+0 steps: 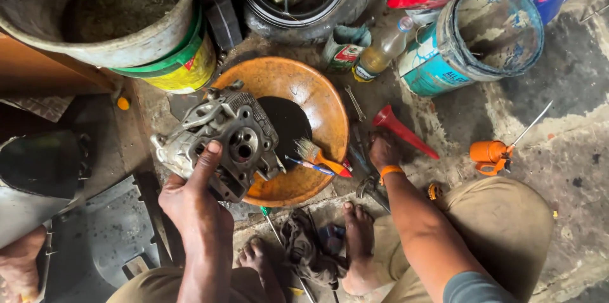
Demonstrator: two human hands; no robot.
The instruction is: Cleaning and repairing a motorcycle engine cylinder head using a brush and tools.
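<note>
I'm holding the engine part [222,141] up in my left hand [193,205], thumb on its face, fingers wrapped behind, over the near rim of the orange basin [317,97]. My right hand [382,151] is reaching down among the tools [368,182] on the floor beside the basin; I cannot tell whether it is gripping anything (fingers hidden). A brush [317,154] is lying in the basin beside dark liquid [288,122]. Judging by that, I'm mid-cleaning; next calls for a tool or brush in hand.

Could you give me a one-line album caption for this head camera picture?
Left hand holds a grimy metal engine part over an orange basin with a paintbrush; right hand reaches to floor tools.
</note>
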